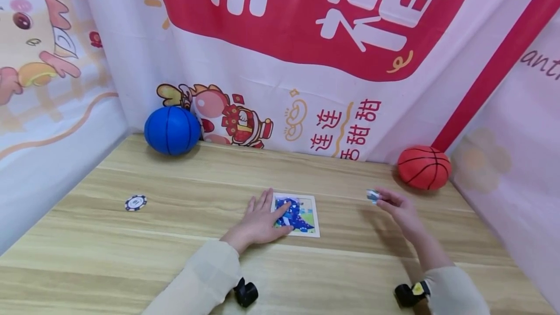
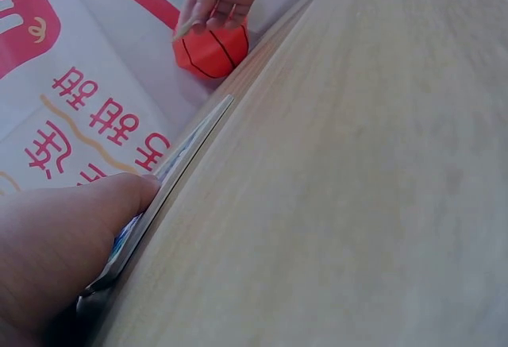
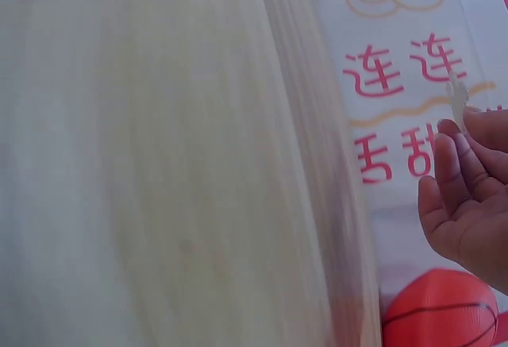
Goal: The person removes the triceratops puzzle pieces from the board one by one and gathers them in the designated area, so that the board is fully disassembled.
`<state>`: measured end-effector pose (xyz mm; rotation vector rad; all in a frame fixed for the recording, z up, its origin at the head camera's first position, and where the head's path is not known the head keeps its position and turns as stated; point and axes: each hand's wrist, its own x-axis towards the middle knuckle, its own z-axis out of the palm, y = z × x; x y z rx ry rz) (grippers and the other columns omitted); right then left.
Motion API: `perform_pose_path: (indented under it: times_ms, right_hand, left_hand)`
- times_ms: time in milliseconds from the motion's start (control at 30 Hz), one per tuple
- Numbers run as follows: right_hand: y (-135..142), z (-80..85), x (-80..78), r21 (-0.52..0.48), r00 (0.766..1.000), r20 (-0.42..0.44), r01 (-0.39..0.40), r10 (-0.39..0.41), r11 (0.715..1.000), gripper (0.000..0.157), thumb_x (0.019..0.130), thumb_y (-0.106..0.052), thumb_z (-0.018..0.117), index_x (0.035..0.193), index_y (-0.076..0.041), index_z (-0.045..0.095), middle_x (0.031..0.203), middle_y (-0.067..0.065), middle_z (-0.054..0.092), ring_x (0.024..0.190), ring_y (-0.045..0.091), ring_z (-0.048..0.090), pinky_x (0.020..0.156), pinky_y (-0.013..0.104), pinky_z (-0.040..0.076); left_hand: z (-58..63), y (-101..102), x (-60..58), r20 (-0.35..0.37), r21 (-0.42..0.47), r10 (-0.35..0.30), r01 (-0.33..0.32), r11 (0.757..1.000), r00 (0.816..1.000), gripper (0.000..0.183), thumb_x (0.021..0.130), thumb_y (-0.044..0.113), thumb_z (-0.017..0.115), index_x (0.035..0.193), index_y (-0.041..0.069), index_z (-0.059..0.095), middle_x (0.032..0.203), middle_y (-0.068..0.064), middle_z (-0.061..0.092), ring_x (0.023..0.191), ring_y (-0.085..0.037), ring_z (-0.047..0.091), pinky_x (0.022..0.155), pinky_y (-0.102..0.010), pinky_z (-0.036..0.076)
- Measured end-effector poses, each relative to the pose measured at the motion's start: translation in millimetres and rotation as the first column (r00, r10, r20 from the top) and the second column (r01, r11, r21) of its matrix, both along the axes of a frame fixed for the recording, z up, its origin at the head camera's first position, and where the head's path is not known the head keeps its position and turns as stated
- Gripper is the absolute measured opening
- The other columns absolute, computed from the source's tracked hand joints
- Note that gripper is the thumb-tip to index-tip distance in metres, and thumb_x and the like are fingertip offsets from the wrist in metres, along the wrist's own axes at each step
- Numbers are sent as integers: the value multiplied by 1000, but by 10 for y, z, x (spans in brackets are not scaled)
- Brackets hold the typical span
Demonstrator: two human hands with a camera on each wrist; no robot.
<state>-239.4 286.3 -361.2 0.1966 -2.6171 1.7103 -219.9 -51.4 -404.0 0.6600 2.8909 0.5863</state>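
A small square jigsaw puzzle (image 1: 308, 212) with a white border and a blue cartoon creature lies on the table. My left hand (image 1: 261, 220) rests on its left part with fingers spread, hiding some of the picture. The left wrist view shows the thumb along the puzzle's edge (image 2: 208, 125). To the right, my right hand (image 1: 400, 210) pinches a small jigsaw piece (image 1: 373, 195) between thumb and fingers, raised over the table. Seen edge-on in the right wrist view, the piece (image 3: 458, 99) is thin and pale, sticking out past the fingertips.
A blue ball (image 1: 172, 131) sits at the back left of the wooden table (image 1: 183, 179), and a red basketball (image 1: 424, 167) at the back right. A round poker chip (image 1: 136, 202) lies on the left side. Printed cloth (image 1: 280, 91) hangs behind and along both sides.
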Motion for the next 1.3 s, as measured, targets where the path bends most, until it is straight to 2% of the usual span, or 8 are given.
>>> perform_pose_path:
  times_ms: [233, 400, 533, 633, 767, 933, 1100, 1300]
  right_hand:
    - [306, -103, -22, 67, 999, -32, -2, 4, 998, 42, 87, -9, 52, 121, 12, 40, 98, 3, 55, 84, 2, 49, 73, 16, 42]
    - [488, -194, -85, 53, 999, 43, -16, 14, 998, 41, 87, -11, 51, 122, 7, 41, 106, 11, 53, 89, 8, 52, 77, 19, 42]
    - [585, -238, -128, 138, 999, 49, 5, -12, 990, 39, 87, -12, 52, 121, 6, 44, 109, 19, 51, 89, 9, 51, 76, 15, 40]
    - [630, -281, -145, 246, 999, -22, 34, -30, 969, 37, 86, -10, 53, 117, 8, 48, 104, 21, 54, 85, 6, 48, 72, 13, 38]
    - [676, -341, -151, 308, 997, -55, 69, -55, 949, 36, 85, -10, 54, 116, 9, 48, 101, 22, 54, 80, 2, 47, 68, 14, 39]
    - [723, -416, -159, 347, 994, -60, 105, -90, 932, 37, 84, -11, 56, 114, 9, 50, 97, 18, 55, 74, 4, 45, 61, 17, 39]
    - [726, -455, -185, 365, 991, -81, 126, -103, 923, 34, 84, -10, 56, 113, 8, 52, 96, 17, 55, 78, 7, 46, 66, 15, 38]
    - [694, -459, -224, 397, 992, -68, 121, -103, 910, 33, 85, -9, 53, 114, 7, 51, 95, 16, 54, 81, 17, 44, 67, 23, 37]
  left_hand:
    - [-24, 1, -2, -7, -1, -1, 1, 1000, 1000, 64, 82, 57, 38, 136, 24, 28, 141, -20, -4, 127, -31, -8, 97, -50, -5]
    - [-32, 10, -11, -4, -5, 3, -3, 1000, 1000, 64, 82, 58, 38, 136, 26, 27, 141, -19, -4, 126, -31, -10, 97, -49, -6]
    - [-32, 15, -18, 1, -7, 7, -7, 1000, 1000, 64, 82, 58, 38, 136, 26, 26, 141, -20, -5, 126, -32, -11, 98, -48, -5]
    - [-25, 12, -19, 1, -7, 8, -8, 1000, 1000, 64, 82, 58, 39, 136, 26, 27, 140, -21, -4, 126, -32, -11, 98, -48, -5]
    - [-19, 9, -18, -1, -4, 7, -7, 1000, 1000, 64, 82, 57, 39, 136, 25, 28, 140, -22, -3, 126, -32, -10, 98, -48, -4]
    - [-28, 10, -19, -3, -8, 6, -6, 1000, 1000, 64, 82, 57, 39, 136, 25, 28, 140, -21, -3, 126, -32, -9, 98, -48, -4]
    - [-33, 13, -17, -4, -12, 5, -5, 1000, 1000, 65, 82, 58, 38, 136, 25, 27, 140, -21, -3, 126, -32, -9, 98, -48, -4]
    - [-43, 20, -24, -3, -15, 13, -13, 1000, 1000, 65, 82, 58, 39, 136, 26, 26, 141, -20, -4, 126, -31, -9, 98, -48, -5]
